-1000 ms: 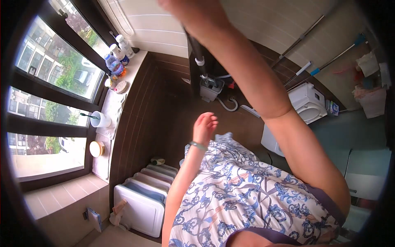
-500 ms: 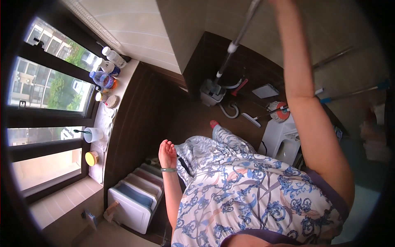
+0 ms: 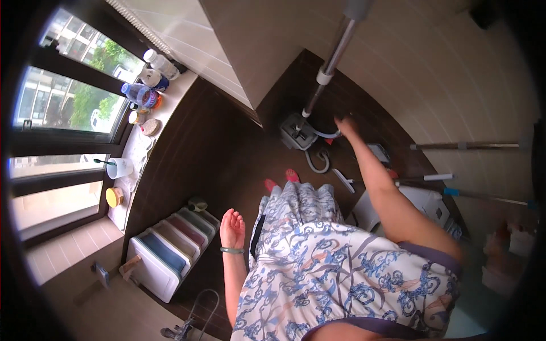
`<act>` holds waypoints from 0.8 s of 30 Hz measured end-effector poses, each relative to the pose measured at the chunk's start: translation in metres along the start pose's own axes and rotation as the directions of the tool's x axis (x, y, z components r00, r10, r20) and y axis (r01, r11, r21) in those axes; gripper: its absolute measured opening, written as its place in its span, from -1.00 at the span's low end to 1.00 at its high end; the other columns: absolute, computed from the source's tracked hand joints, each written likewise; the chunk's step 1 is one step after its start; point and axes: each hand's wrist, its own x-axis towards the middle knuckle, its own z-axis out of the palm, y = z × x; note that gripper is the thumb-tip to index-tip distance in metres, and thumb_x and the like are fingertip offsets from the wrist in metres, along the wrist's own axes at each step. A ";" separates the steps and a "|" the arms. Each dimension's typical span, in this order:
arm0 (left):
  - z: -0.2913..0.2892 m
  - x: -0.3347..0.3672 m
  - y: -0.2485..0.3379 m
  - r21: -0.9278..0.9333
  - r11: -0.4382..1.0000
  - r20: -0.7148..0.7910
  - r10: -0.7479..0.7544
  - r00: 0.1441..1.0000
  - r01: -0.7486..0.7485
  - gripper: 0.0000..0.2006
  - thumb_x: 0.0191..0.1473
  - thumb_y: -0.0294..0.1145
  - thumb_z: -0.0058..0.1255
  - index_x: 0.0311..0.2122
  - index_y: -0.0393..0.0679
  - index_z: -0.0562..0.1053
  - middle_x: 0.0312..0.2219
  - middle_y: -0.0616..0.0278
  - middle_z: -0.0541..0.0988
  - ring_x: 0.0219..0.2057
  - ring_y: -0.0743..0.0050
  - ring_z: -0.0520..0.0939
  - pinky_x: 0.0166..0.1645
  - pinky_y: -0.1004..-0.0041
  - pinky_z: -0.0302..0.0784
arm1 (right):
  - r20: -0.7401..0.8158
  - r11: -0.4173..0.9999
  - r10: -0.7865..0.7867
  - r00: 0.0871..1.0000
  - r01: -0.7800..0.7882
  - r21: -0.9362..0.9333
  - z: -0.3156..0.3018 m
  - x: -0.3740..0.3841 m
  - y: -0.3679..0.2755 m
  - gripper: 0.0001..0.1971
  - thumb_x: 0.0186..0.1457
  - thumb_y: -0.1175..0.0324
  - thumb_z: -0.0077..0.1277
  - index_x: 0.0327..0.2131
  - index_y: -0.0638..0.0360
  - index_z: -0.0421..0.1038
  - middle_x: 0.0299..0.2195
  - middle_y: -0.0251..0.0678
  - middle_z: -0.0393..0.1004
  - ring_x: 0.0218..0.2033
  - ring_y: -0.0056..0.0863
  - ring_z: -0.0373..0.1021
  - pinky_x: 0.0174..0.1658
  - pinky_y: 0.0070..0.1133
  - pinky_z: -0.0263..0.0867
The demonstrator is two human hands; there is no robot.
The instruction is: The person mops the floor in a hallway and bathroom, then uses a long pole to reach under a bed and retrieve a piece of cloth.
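My right arm reaches forward and down to the right hand (image 3: 346, 124), which is beside a grey box-shaped appliance (image 3: 298, 132) on the floor. A telescopic metal pole (image 3: 336, 51) rises from this appliance, and a curled grey hose (image 3: 319, 163) runs out of it. The right hand is dark and smeared, so its fingers cannot be made out. Just below it, a bit of a red object (image 3: 330, 141) shows behind the hose. My left hand (image 3: 232, 228), with a green bangle at the wrist, hangs at my side, empty, fingers loosely stretched.
Bottles (image 3: 149, 78), a white cup (image 3: 119, 168) and a yellow-lidded jar (image 3: 114, 197) line the window sill. A white rack with coloured panels (image 3: 165, 250) stands at left. A squeegee (image 3: 344, 181), a dustpan-like tray (image 3: 378, 153) and a white stool-like piece (image 3: 369, 210) are at right.
My right hand has come down from high near the top of the pole to beside the hose at floor level. The left hand stays at my side. My view has shifted slightly.
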 end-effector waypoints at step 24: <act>0.025 0.052 0.029 0.101 0.994 0.083 -0.053 0.995 0.045 -0.83 0.08 -0.36 -0.16 -0.25 -0.17 0.38 -0.48 0.26 0.51 -0.49 0.53 0.53 -0.43 0.63 0.50 | -0.342 0.151 -0.363 0.867 0.417 0.896 -0.199 -0.092 -0.219 -0.86 -0.12 0.34 0.07 -0.50 0.19 0.39 -0.73 -0.51 0.26 -0.73 -0.77 0.14 -0.68 -0.76 -0.01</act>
